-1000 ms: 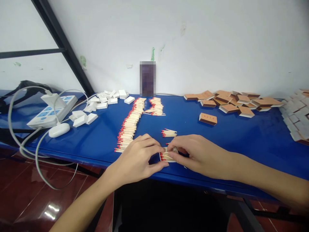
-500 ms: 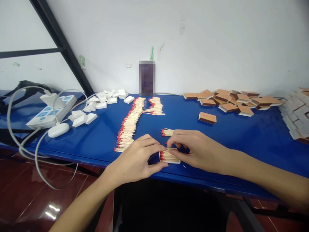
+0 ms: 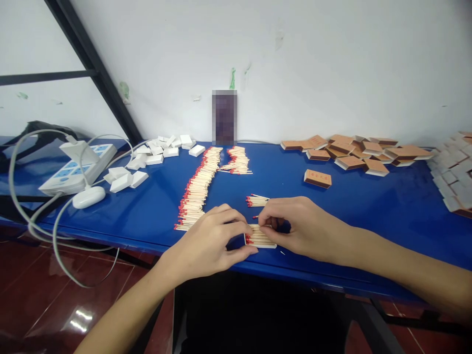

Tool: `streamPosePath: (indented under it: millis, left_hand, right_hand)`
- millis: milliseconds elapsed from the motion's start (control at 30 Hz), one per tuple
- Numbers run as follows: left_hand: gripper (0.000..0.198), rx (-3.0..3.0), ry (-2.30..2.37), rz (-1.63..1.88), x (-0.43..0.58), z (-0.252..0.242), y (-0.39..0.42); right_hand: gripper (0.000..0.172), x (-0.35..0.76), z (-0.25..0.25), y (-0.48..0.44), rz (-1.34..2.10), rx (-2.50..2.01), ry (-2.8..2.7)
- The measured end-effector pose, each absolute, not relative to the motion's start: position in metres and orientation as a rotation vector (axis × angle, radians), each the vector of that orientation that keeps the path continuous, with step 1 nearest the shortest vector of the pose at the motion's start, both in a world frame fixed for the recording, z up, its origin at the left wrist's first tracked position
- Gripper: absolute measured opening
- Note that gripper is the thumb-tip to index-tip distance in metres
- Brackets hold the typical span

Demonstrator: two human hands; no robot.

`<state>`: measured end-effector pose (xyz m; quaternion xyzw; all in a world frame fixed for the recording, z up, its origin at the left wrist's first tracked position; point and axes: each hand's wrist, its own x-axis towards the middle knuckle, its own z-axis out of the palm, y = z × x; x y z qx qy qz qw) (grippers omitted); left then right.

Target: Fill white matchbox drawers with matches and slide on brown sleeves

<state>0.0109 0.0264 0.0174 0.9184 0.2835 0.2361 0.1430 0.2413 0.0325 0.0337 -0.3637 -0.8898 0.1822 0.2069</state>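
A white matchbox tray (image 3: 271, 246) filled with red-tipped matches (image 3: 263, 238) lies near the table's front edge. My left hand (image 3: 217, 241) grips its left end between thumb and fingers. Over the tray's upper side, my right hand (image 3: 298, 223) is closed, thumb and forefinger pinched together at the matches; whatever is between the fingertips is hidden. Just beyond the tray is a small bunch of matches (image 3: 256, 200), partly covered by my right hand. A long row of matches (image 3: 197, 189) runs away from my left hand, with a shorter pile (image 3: 239, 161) beside its far end.
White empty trays (image 3: 155, 153) lie at the back left, near a power strip (image 3: 79, 169) with cables. Orange matchbox sleeves (image 3: 342, 150) are heaped at the back right, one sleeve (image 3: 317, 178) apart. Stacked boxes (image 3: 455, 172) stand far right. A blurred dark object (image 3: 224, 118) leans on the wall.
My right thumb and forefinger have drawn together into a pinch over the tray, the hand shifting slightly. My left hand stays at the tray's left end.
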Motion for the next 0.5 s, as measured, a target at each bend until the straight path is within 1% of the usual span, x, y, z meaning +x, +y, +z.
streamPosePath:
  millis: [100, 267, 500]
  left_hand:
    - [0.017, 2.64, 0.832, 0.685, 0.012, 0.018, 0.026]
    - [0.022, 2.651, 0.832, 0.672, 0.012, 0.018, 0.026]
    - [0.023, 2.658, 0.822, 0.706, 0.011, 0.016, 0.025]
  right_hand:
    - [0.015, 0.242, 0.035, 0.031, 0.513, -0.968, -2.497]
    - [0.019, 0.242, 0.038, 0.03, 0.506, -0.94, -2.535]
    - [0.014, 0.252, 0.032, 0.043, 0.299, -1.01, -2.504]
